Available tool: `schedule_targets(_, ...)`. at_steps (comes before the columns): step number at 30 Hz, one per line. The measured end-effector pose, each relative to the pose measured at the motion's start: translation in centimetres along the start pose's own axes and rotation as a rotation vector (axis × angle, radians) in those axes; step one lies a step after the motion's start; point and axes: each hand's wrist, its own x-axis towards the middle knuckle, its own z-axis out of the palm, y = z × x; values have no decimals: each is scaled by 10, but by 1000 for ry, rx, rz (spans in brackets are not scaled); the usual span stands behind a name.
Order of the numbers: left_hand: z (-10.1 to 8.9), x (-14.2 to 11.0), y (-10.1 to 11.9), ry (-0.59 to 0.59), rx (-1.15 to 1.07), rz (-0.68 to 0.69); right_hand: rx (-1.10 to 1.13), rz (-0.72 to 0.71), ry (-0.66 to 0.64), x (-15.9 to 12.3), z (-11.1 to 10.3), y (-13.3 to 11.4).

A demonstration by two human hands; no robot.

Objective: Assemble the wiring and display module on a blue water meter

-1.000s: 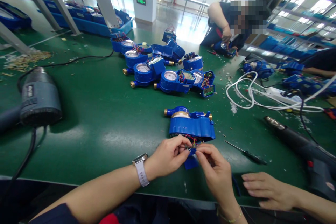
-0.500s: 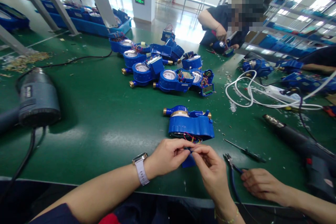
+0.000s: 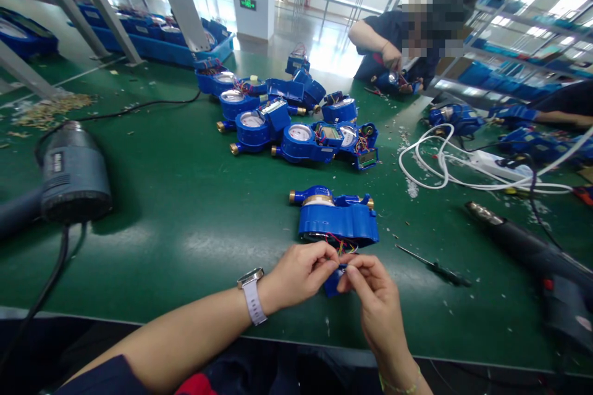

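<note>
Just above the table's front edge, my left hand (image 3: 308, 271) is closed in a pinch on thin coloured wires (image 3: 341, 247). They come out of a blue water meter (image 3: 336, 222) that lies on its side right in front. My right hand (image 3: 375, 290) is closed too, its thumb and forefinger pinching beside the left fingertips; what is between them is too small to make out. Below the fingertips is a small blue plastic part (image 3: 331, 286), partly hidden by the right fingers. The meter has brass threaded ends and an open housing.
Several blue water meters (image 3: 299, 136) stand farther back. A heat gun (image 3: 74, 173) stands at left, another heat gun (image 3: 523, 247) lies at right near a screwdriver (image 3: 435, 266). A white cable (image 3: 435, 182) loops to a power strip (image 3: 503, 166). A co-worker (image 3: 384, 43) handles a meter opposite.
Another person's hand and the blue-handled pliers at right have gone from view. My right fingertips have shifted slightly right, apart from the left ones. The meter stays in place.
</note>
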Motion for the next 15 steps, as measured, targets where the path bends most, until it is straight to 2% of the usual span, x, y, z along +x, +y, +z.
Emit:
schedule_targets(10,2,0,1,-31,29,33,298,196,27,0,7,-5)
schedule_targets(15,1,2,-5,-12,36,64,466,207,167,6,-7,-9)
